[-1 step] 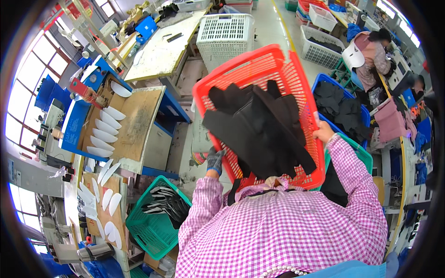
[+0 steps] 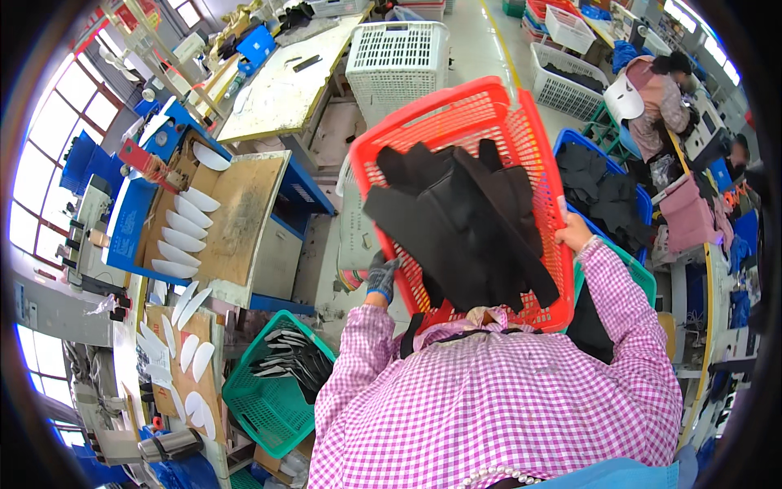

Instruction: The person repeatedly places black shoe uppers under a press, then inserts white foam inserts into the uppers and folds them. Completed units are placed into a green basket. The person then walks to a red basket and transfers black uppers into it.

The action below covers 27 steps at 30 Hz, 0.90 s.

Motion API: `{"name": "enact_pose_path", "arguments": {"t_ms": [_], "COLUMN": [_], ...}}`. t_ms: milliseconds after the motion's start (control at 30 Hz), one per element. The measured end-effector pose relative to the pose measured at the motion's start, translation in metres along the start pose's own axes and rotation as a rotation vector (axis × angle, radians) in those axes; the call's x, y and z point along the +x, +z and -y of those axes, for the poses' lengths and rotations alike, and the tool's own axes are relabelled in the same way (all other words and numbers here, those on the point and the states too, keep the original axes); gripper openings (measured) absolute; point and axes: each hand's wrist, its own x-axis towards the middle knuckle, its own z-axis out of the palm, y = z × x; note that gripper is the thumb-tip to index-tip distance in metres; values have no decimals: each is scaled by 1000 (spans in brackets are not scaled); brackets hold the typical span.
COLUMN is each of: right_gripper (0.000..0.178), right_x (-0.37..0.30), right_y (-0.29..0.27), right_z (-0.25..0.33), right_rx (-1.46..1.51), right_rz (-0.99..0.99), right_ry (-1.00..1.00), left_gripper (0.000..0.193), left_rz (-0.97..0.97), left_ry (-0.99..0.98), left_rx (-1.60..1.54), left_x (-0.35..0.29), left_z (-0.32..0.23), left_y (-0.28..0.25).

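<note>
A red plastic basket is held tilted in front of my body. Inside it lie flat black cut pieces, which look like fabric or leather, heaped over one another. My left hand, in a dark grey glove, is closed on the basket's left side. On the opposite side my bare right hand grips the rim, its fingers wrapped over the edge. The fingers of the left hand are partly hidden by the basket wall.
A green basket with black pieces stands low at left, beside a bench carrying white curved pieces. Another green basket and a blue crate of black pieces are at right. A white crate stands ahead; a seated person works far right.
The red basket has shifted slightly to the right, with both hands still on it. Nothing else visibly differs.
</note>
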Motion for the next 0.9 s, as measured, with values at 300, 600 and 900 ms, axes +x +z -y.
{"name": "enact_pose_path", "arguments": {"t_ms": [300,600,900], "right_gripper": [38,49,51], "right_x": [182,389,510], "right_y": [-42,-52,-16], "right_z": [-42,-41,-62], "right_rx": [179,328,104], "right_rz": [-109,-41,172], "right_ry": [271,550,560], "left_gripper": [71,78,65], "left_rz": [91,171,182], "left_ry": [-207,-178,-164], "left_rx": [655,1372,1498], "left_x": [139,264,338], "left_z": [20,-6,43], "left_y": [42,68,78]}}
